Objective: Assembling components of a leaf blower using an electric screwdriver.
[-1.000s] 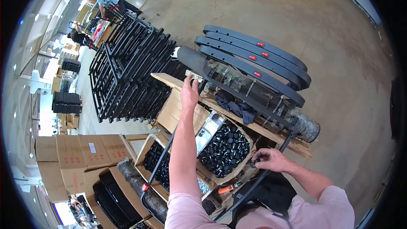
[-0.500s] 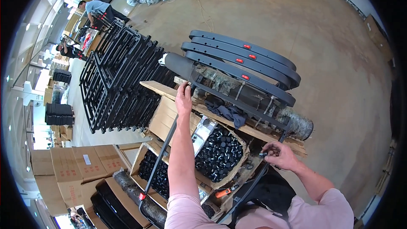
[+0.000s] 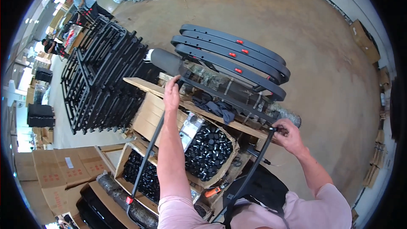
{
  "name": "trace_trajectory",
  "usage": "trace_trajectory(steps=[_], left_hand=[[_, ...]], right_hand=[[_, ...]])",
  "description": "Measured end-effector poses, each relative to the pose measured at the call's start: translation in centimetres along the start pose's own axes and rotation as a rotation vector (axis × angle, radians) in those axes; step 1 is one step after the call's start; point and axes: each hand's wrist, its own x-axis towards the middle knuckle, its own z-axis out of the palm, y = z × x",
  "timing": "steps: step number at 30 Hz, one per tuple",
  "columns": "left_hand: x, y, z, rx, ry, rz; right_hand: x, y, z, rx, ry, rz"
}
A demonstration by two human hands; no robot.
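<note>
A black metal tube frame point(image 3: 252, 166) rests in front of me, its crossbar on the far side and two side tubes running back toward my body. At its far left corner, my left hand point(image 3: 171, 95) has its fingers closed over the tube. My right hand point(image 3: 288, 136) is at the right corner, thumb and fingers pinched on a small black plug point(image 3: 272, 129) against the tube end. The fingers partly hide the plug. Between the side tubes, many black plugs point(image 3: 210, 148) fill a cardboard box. A second box holds more small black parts point(image 3: 136, 167).
Curved dark grey frames point(image 3: 237, 51) with red pieces lie stacked beyond the crossbar, near a wrapped roll point(image 3: 167, 59). Black frames point(image 3: 99, 76) are piled high at left. Dark cloth point(image 3: 214, 108) and an orange-handled tool point(image 3: 213, 191) lie nearby. Two people work far left.
My right hand has moved forward and left, bringing the small plug from beside the side tube to the frame's right corner. My left hand stays on the far left corner. The view has shifted slightly.
</note>
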Motion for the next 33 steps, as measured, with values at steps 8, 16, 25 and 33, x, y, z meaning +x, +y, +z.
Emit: trace_trajectory(steps=[8,16,25,33], left_hand=[[0.3,-1.1,0.7,-0.125,0.083,-0.033],[0.6,-0.7,0.5,0.079,0.023,-0.132],[1.4,0.2,1.7,-0.271,0.119,-0.279],[-0.1,-1.1,0.3,-0.148,0.158,-0.114]], right_hand=[[0.8,-0.4,-1.7,-0.321,0.069,-0.076],[-0.1,-1.0,-1.6,-0.526,-0.033,-0.208],[0.1,-3.0,-1.1,-0.752,-0.121,-0.117],[1.1,-2.9,0.9,-0.79,-0.018,-0.152]])
